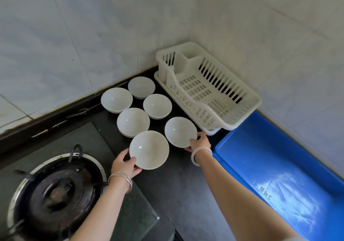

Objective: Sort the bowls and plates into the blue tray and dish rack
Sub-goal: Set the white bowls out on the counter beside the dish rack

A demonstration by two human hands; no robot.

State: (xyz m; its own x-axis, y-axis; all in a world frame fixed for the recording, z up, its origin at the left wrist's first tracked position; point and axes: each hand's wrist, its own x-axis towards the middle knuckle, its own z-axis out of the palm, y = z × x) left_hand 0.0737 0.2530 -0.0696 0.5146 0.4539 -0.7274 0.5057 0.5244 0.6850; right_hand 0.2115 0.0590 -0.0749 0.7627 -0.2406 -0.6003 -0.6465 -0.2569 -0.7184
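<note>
Sorting looks barely begun: dish rack [204,88] and blue tray [270,157] hold nothing, while six white bowls [133,121] sit on the dark surface [186,185]. Left hand [123,163] grips the nearest bowl [149,149] with curled fingers [130,160]. Right hand [199,143] grips the neighbouring bowl [180,132], just beside the rack.

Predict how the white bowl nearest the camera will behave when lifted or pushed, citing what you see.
The nearest bowl looks rigid and probably breakable: its glossy white surface suggests ceramic. That same sheen hints it may be slippery. Being deep and round, it could rock or tip if pushed at the rim on the dark counter.
</note>
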